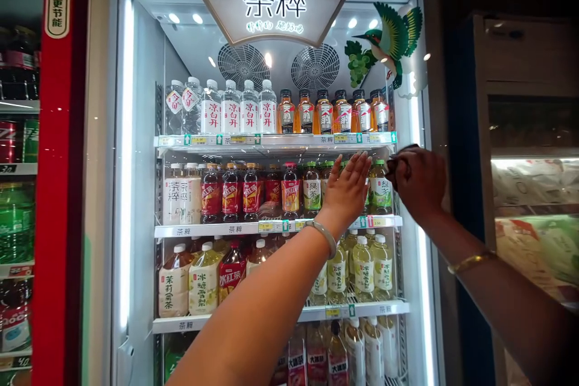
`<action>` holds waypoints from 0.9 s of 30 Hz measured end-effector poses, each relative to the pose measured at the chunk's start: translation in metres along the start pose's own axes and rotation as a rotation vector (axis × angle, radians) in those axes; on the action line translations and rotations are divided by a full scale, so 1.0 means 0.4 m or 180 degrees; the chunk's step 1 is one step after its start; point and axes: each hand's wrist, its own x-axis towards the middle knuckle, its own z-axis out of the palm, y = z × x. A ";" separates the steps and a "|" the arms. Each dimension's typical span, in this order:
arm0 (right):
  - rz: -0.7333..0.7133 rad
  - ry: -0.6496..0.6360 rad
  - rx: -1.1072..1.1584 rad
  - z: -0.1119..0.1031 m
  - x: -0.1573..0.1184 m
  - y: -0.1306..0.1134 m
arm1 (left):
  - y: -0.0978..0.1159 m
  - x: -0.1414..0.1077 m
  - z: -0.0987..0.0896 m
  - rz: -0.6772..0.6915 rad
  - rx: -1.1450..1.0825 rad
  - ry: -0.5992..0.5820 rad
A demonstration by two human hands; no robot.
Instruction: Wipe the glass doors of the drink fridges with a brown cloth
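Observation:
In front of a lit drinks fridge, my left hand [347, 188] is open, its fingers stretched out and pointing up to the right. It appears to lie flat against the clear glass door [271, 152], covering some green-labelled bottles behind. To its right, my right hand [420, 184] is closed around a dark, crumpled cloth [400, 163] near the door's right edge. Most of the cloth is hidden by the fingers. A pale bangle [324, 237] circles the left wrist and a gold-coloured bangle [473, 262] the right.
Bottled drinks stand on several fridge shelves [271, 142]. A fan-shaped lit sign [274, 12] tops the door, with a bird decal [392, 42] at its upper right. A red-framed cooler [61, 169] stands left; another cabinet [525, 66] with bagged goods is at the right.

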 end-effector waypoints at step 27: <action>0.0754 0.0246 0.0363 0.001 -0.108 -0.162 | -0.055 -0.104 -0.014 -0.0547 -0.0408 -0.0003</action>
